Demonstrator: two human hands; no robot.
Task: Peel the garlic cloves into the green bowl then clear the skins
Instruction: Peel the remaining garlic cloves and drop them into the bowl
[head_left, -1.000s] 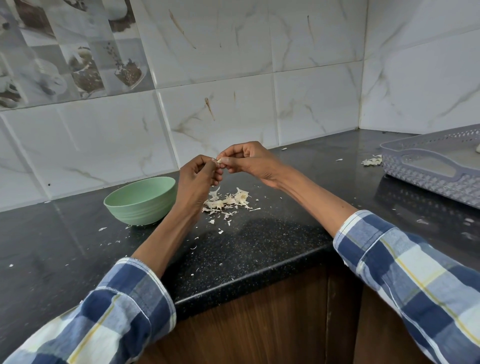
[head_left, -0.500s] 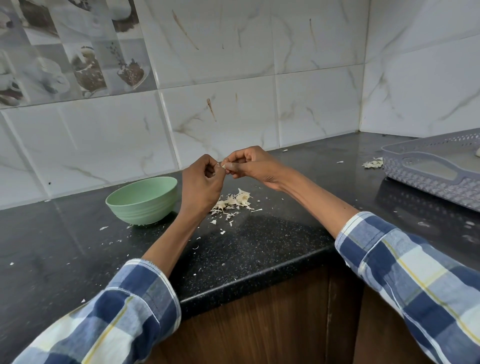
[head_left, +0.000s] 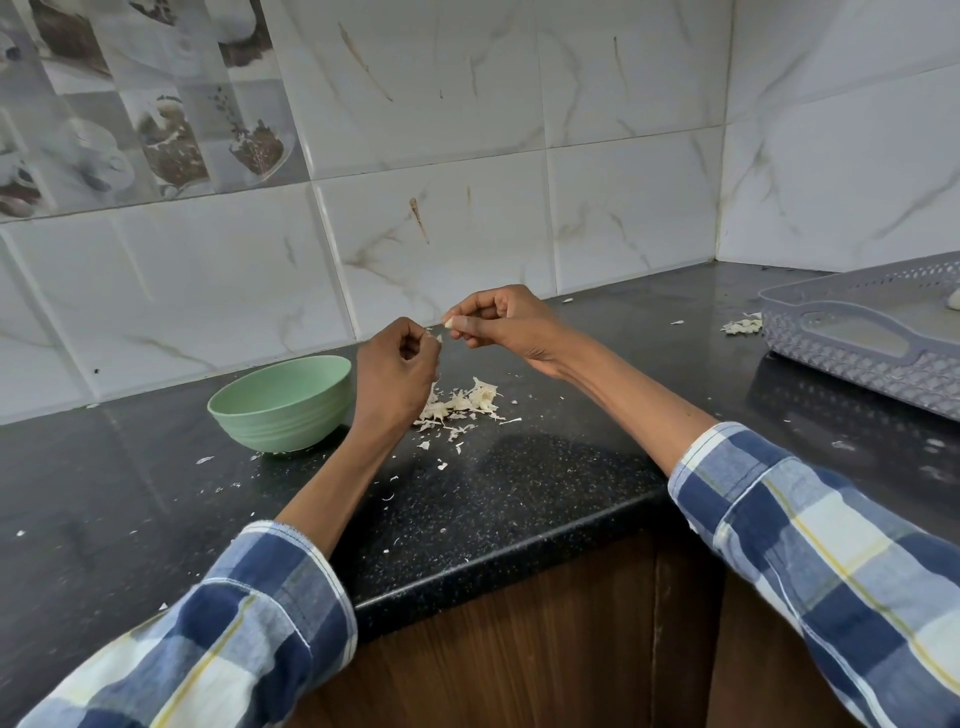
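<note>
1. The right hand (head_left: 506, 325) is up above the counter (head_left: 519, 483). Its fingers are curled, and its thumb and fingertips pinch a small pale clove (head_left: 450, 322). Only the tip of the clove sticks out.
2. The left hand (head_left: 397, 376) is just beside the right hand, a little lower. Its fingers are curled too. It pinches a tiny bit of skin (head_left: 438, 338) near its fingertips.
3. There is a small gap between the two hands. The clove tip points at the left hand.
4. The green bowl (head_left: 283, 402) stands on the counter, just left of the left hand. From here I cannot tell what is inside it.
5. A pile of skins (head_left: 462, 402) lies on the counter under the hands, to the right of the bowl. Little white flakes are spread all around it.
6. A second small heap of skins (head_left: 743, 326) lies far to the right, next to a grey tray (head_left: 857, 338).
7. The tray sits at the right edge, and something small and white (head_left: 954, 313) shows at its far side. It is too cut off to name.
8. Both arms wear blue checked sleeves (head_left: 249, 623).
9. The wall (head_left: 467, 156) behind has white tiles.
</note>
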